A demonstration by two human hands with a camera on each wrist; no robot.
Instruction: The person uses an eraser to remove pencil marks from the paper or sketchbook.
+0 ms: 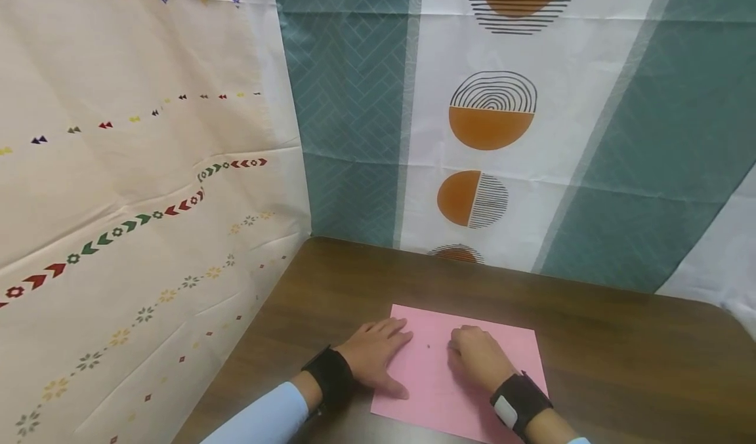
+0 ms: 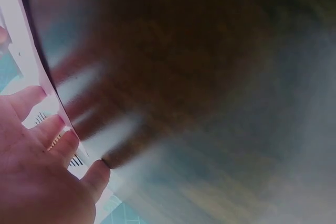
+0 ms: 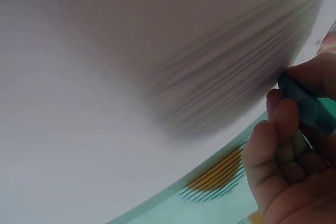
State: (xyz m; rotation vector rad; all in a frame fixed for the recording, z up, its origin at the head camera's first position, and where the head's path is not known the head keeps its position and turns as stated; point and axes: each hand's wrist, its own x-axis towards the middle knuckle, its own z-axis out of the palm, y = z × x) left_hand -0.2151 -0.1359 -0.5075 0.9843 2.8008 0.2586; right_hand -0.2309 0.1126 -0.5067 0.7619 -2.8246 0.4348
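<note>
The pink sheet (image 1: 429,398) is lying flat on a brown table (image 1: 283,319), beneath both hands; the left hand (image 1: 373,359) is resting palm down across the sheet's left edge, its fingers extending well apart and clasping nothing; the right hand (image 1: 481,359) is hovering or resting over the sheet's right half, which of these one cannot tell, its fingers curling and clamping a small blue-grey piece (image 3: 304,106) against the thumb; a black band (image 1: 332,373) is encircling the left wrist.
</note>
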